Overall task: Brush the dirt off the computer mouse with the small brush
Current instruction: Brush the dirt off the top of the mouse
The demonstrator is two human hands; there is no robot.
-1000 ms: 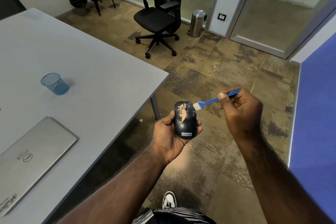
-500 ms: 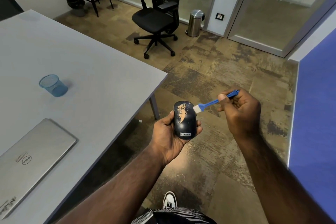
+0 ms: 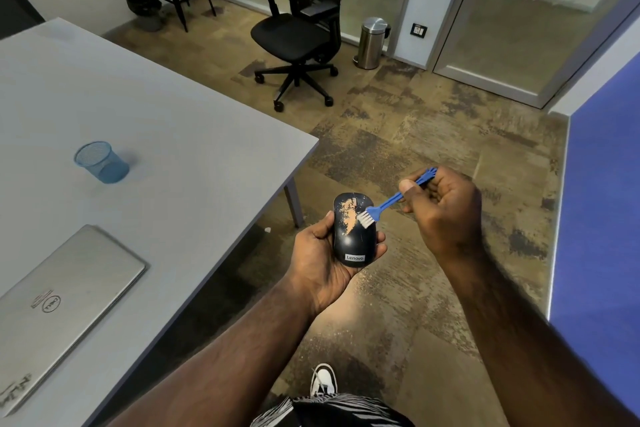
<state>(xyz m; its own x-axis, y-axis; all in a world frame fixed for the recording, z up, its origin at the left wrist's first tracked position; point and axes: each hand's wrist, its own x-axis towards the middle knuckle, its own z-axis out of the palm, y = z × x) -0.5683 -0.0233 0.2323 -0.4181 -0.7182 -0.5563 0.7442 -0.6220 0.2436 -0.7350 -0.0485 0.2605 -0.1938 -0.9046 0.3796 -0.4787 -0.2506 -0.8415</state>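
A black Lenovo computer mouse (image 3: pixel 354 243) with a patch of tan dirt on its top lies in my left hand (image 3: pixel 320 253), thumb on its left side and fingers curled under its right. My right hand (image 3: pixel 446 211) pinches the handle of a small blue brush (image 3: pixel 391 199). The brush's white bristles rest on the mouse's right upper part, right beside the dirt patch. Both hands are held over the floor, just past the table's corner.
A grey table (image 3: pixel 156 135) at left carries a closed silver laptop (image 3: pixel 59 305) and a blue mesh cup (image 3: pixel 100 161). A black office chair (image 3: pixel 301 31) and steel bin (image 3: pixel 372 42) stand farther off on the patterned floor. A blue partition (image 3: pixel 602 218) rises at right.
The brush head has moved down and left from beside the mouse's top right edge onto its surface next to the dirt. The left hand keeps the mouse still.
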